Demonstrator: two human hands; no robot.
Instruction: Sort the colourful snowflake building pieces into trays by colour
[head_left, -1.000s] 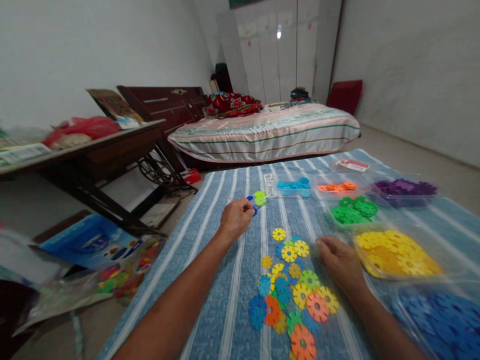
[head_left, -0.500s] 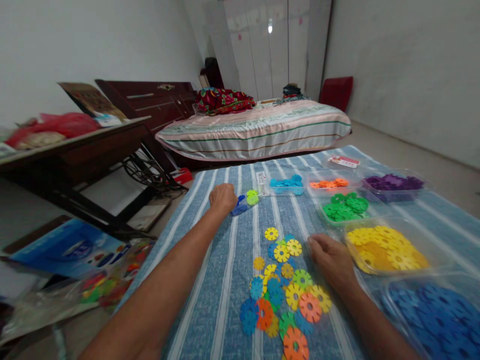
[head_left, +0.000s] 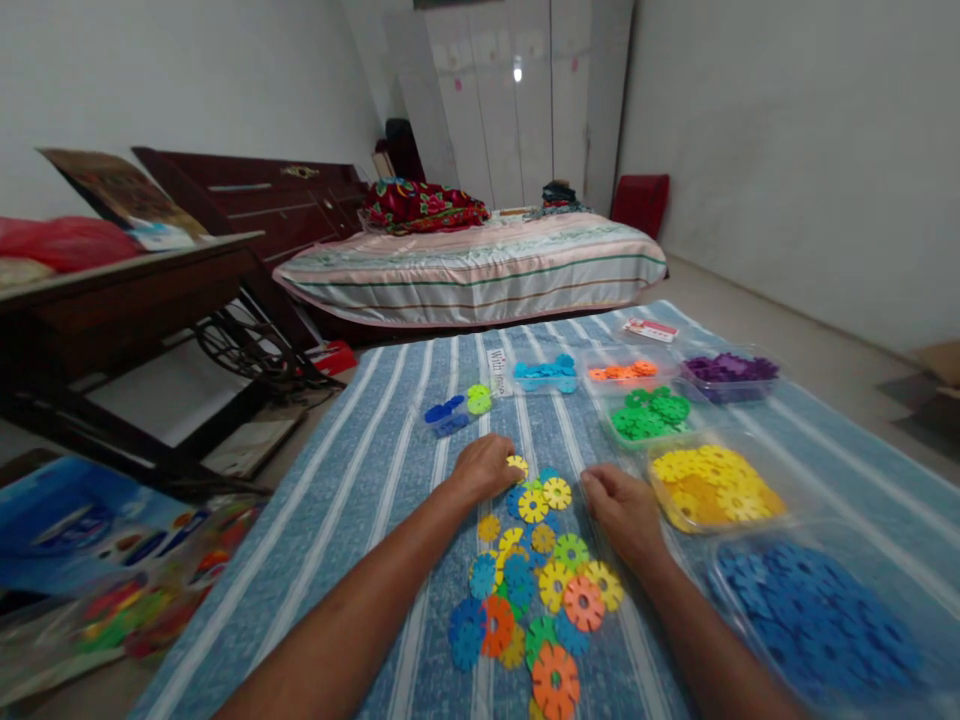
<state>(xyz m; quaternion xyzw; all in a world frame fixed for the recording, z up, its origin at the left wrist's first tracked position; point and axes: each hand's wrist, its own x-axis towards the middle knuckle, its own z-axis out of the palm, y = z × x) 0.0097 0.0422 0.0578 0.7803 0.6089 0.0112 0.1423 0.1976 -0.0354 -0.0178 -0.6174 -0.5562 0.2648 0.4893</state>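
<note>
Yellow plastic disc (head_left: 516,464) is pinched at the fingertips of the left hand (head_left: 484,467), at the far edge of the loose pile of mixed discs (head_left: 541,585) on the striped blue cloth (head_left: 360,500). Right hand (head_left: 621,505) rests curled beside the pile; whether anything is gripped cannot be told. Sorted colours are kept in clear trays: yellow tray (head_left: 712,487) just right of the right hand, dark blue tray (head_left: 817,620) nearer, green tray (head_left: 646,414) farther. Risk noted: notched discs overlap, so a neighbour could be dragged along or flicked off the cloth; a sleeve-less forearm sweeping across could scatter the pile. White tag (head_left: 496,372) carries print, only partly legible, possibly "With"; red-and-white card (head_left: 649,329) unreadable.
</note>
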